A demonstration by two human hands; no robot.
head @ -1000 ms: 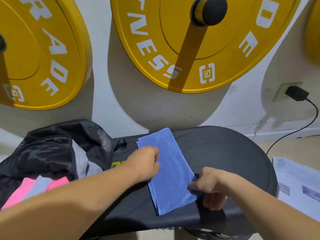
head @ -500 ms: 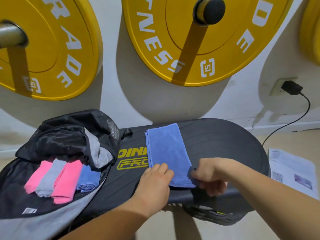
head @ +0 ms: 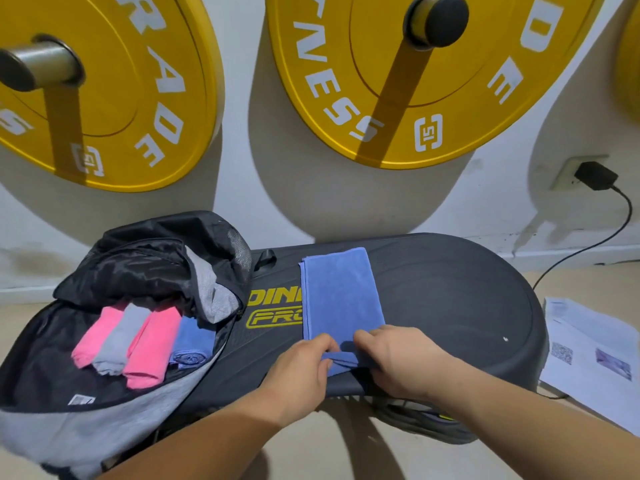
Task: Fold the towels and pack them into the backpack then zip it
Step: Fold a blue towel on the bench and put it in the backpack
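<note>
Folded blue towel (head: 341, 292) beside open backpack (head: 145, 271)

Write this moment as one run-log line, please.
step: blue towel, near end turned over | left hand: pinches towel end | right hand: pinches towel end | backpack: open, four rolled towels inside

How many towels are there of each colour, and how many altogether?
Pink towels: 2, both in the backpack
Grey towel: 1, in the backpack
Blue towels: 2, one in the backpack, one on the black platform
Total: 5
</note>
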